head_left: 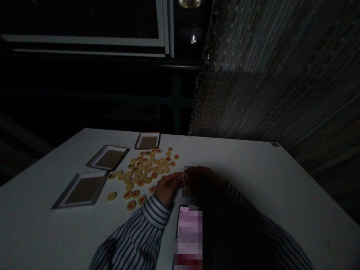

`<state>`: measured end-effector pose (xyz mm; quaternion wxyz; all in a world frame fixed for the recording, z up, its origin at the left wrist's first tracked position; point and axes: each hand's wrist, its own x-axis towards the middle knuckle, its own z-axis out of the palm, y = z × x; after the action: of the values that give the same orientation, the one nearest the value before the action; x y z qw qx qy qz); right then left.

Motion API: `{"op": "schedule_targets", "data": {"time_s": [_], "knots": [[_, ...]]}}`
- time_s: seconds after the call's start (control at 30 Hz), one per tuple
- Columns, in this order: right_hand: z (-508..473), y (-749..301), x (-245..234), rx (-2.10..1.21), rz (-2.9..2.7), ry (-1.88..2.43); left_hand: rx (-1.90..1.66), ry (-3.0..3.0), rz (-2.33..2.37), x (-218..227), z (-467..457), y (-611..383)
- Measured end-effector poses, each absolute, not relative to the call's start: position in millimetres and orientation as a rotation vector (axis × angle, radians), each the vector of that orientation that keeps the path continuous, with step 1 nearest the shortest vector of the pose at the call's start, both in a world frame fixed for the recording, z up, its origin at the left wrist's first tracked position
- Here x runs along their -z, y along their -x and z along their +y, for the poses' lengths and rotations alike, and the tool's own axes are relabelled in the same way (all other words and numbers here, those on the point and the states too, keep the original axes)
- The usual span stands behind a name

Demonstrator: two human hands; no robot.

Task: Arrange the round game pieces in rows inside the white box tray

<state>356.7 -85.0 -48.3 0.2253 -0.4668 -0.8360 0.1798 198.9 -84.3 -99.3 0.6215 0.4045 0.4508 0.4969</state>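
Observation:
Several round cream game pieces (146,168) with red or dark marks lie scattered on a white table (267,180). My left hand (168,189), in a blue-striped sleeve, pinches one round piece (184,177) at its fingertips. My right hand (206,182) is in shadow beside it, curled over a small box or stack (187,189) and touching the same piece. Whether the right hand holds anything of its own is hidden by the dark.
Three shallow box trays lie on the table: one at the front left (83,190), one behind it (108,157), one further back (147,141). A lit phone (189,228) lies near my arms. A woven curtain (281,75) hangs at the right, dark windows behind.

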Motion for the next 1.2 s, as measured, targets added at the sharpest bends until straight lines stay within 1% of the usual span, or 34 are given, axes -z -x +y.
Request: {"op": "schedule_targets", "data": {"time_s": [0.13,0.37,0.63,0.83,1.2], "knots": [[-84,-356,49,-0.349,-2.377,1.332,-1.132,-0.933,1.013,101,-84,-198],[-84,-355,41,-0.27,-2.457,1.33,-1.13,-0.968,1.019,97,-85,-198],[-77,-365,39,-0.127,-2.528,1.386,-1.194,-1.289,1.227,88,-88,-199],[-74,-374,36,-0.105,-2.508,1.452,-1.182,-1.505,1.296,96,-89,-197],[-69,-399,37,-0.119,-2.379,1.579,-1.126,-1.881,1.272,103,-89,-195]]}}
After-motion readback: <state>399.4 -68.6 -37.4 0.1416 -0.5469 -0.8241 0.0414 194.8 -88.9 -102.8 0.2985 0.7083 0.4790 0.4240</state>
